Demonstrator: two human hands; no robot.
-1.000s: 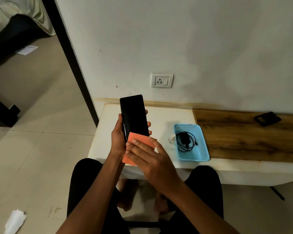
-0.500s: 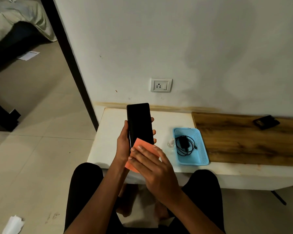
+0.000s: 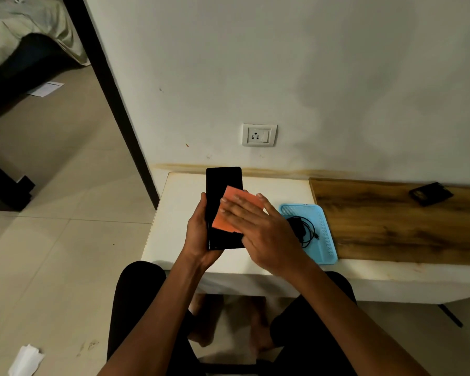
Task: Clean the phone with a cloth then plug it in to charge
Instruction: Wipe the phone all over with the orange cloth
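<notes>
Wiping is the step in hand. Left hand holds the phone upright above the near left part of the white worktop, its grip curled round the phone's left edge, with fingertips showing at the right edge. Right hand presses an orange cloth flat against the middle of the dark screen; its fingers lie straight and spread over the cloth, not curled. The top of the screen and its bottom strip lie outside the cloth.

Judgement: cleaning is partway, and charging is not begun. Black charger and coiled cable lie in the blue tray just right of the right hand. Wall socket sits on the far wall above the phone, with nothing plugged in. The next move calls for carrying the cloth over the uncovered parts of the screen, then setting it down and reaching right to the tray.

Edges and room: the phone hangs close to the worktop's near edge, with bare floor below on the left, so a slip would be costly. Open white surface lies to the left of and beyond the phone. A wooden board covers the worktop's right part, with a small dark object at its far end, well apart from the hands.
</notes>
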